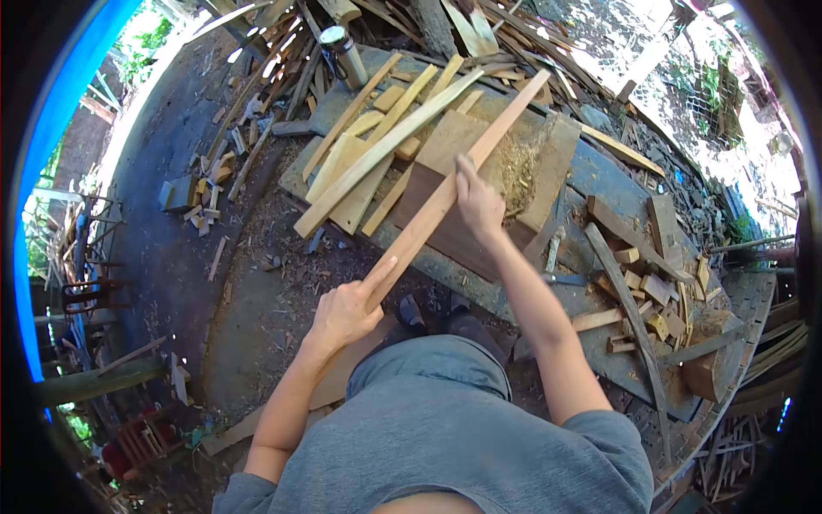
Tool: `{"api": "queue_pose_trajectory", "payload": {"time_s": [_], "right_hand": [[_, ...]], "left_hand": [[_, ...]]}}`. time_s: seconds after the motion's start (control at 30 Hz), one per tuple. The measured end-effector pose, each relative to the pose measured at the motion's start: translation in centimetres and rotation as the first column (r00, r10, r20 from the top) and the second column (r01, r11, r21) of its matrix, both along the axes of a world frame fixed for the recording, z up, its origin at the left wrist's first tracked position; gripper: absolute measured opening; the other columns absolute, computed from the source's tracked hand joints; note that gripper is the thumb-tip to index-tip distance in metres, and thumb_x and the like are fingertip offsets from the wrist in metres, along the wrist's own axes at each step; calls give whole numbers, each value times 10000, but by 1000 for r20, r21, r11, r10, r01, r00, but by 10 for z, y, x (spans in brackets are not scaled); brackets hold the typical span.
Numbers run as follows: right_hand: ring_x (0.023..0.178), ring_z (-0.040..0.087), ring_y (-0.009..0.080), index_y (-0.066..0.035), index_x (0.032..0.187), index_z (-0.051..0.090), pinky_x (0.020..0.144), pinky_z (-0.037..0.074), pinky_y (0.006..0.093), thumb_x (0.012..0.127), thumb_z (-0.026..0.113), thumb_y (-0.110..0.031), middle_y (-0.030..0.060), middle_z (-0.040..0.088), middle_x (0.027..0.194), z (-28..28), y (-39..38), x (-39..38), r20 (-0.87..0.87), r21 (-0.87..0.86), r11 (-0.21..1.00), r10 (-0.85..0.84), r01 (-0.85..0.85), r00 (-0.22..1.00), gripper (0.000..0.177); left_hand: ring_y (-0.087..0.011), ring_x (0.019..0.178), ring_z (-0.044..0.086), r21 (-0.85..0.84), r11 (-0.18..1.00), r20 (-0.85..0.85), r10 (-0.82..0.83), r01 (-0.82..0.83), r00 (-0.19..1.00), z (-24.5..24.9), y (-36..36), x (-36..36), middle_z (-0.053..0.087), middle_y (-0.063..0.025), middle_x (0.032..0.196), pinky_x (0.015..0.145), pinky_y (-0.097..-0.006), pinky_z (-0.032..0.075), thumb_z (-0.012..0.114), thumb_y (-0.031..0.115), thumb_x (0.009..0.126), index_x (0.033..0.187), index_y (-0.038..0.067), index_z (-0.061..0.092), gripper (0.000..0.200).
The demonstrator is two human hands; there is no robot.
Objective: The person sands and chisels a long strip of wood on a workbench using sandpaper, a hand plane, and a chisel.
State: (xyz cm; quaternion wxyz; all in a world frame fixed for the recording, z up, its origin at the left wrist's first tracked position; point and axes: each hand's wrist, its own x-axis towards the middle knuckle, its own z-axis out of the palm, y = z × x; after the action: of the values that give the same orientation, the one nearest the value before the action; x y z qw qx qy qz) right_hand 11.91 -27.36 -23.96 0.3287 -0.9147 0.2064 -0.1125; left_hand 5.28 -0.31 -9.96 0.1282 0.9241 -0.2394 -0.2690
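Note:
A long, straight wooden strip [417,230] runs slantwise from near my body to the far side of the workbench. My left hand [347,310] is closed round its near end, with the index finger stretched along the wood. Further up, my right hand [479,201] grips the strip near its middle; a small greyish patch shows at its fingertips, too blurred to make out. Under the strip lies a brown wooden board [428,201], with sawdust and shavings [520,171] beside it.
Several pale wooden strips [390,154] lie across the bench's left part, near a metal flask [344,60]. Offcuts [655,295] and a curved wooden piece [629,308] sit at right. A scrap pile [385,26] stands behind; more blocks [205,193] lie on the left.

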Motion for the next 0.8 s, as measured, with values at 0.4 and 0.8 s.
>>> {"api": "queue_pose_trajectory", "payload": {"time_s": [0.4, 0.8], "right_hand": [[788, 676, 419, -356, 1399, 449, 699, 528, 526, 997, 396, -428, 190, 702, 890, -24, -44, 30, -68, -13, 999, 47, -48, 997, 411], [913, 684, 365, -316, 1440, 435, 759, 541, 448, 1008, 405, -388, 216, 666, 1128, 12, -32, 25, -282, 98, 993, 98, -73, 954, 439]], "left_hand": [[-397, 728, 668, 80, 997, 34, -22, 20, 999, 18, 1, -12, 642, -193, 845, 705, -493, 559, 664, 233, 813, 1508, 409, 256, 824], [-399, 786, 667, 229, 972, -65, -42, 56, 997, 27, 20, -17, 628, -196, 941, 739, -492, 554, 647, 187, 843, 1521, 440, 136, 885]]}}
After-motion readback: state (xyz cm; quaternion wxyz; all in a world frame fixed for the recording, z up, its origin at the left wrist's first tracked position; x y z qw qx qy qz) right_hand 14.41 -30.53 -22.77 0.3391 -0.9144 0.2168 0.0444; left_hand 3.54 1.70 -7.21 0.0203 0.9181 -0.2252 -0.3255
